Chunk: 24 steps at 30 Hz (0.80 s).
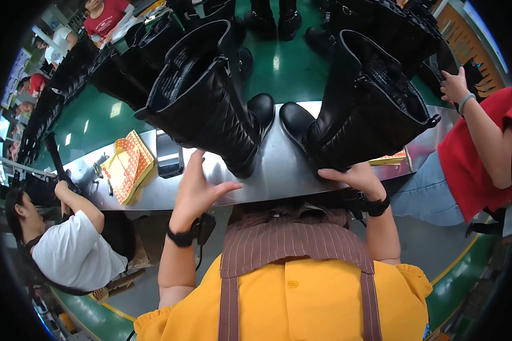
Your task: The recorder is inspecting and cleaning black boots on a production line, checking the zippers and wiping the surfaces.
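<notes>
Two tall black quilted boots stand upright on a metal work surface (284,184), toes angled toward each other. Beside the heel of the left boot (210,108) is my left hand (194,190), thumb stretched out and apart from the fingers. The fingertips pass behind the boot's shaft. At the heel of the right boot (364,113), my right hand (355,179) has its thumb extended and close to the leather. Its other fingers are mostly hidden by the shaft, and whether it touches the boot I cannot tell. Neither hand is wrapped round anything.
Left of my hands lie a patterned yellow paper stack (129,167) and a dark tray (169,154). Another yellow piece (389,159) shows behind the right boot. More black boots stand on the green table (290,62). Co-workers sit left (77,244) and stand right (483,153).
</notes>
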Motion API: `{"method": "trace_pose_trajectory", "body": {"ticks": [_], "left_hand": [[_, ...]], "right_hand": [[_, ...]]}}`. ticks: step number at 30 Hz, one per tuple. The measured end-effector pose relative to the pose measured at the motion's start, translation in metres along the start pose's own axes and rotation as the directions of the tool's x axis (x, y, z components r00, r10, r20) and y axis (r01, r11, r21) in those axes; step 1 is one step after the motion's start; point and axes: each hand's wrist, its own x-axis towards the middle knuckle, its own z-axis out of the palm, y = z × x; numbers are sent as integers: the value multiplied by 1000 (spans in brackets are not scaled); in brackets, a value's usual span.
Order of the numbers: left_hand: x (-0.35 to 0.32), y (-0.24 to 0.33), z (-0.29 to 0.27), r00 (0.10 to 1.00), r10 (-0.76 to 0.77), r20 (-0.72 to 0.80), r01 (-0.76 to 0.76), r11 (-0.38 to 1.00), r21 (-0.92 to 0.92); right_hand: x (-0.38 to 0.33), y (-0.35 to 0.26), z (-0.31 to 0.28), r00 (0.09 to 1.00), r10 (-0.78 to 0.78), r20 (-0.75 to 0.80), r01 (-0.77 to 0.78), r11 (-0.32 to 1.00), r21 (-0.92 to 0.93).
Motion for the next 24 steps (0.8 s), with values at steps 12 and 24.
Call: {"method": "trace_pose_trajectory", "body": {"ticks": [12, 24], "left_hand": [[9, 35, 64, 921, -370, 118, 194, 174, -965], [6, 45, 59, 936, -304, 178, 207, 66, -976]], "right_hand": [[-16, 5, 63, 970, 155, -190, 77, 540, 838], [-10, 0, 57, 988, 86, -129, 73, 476, 876]]}}
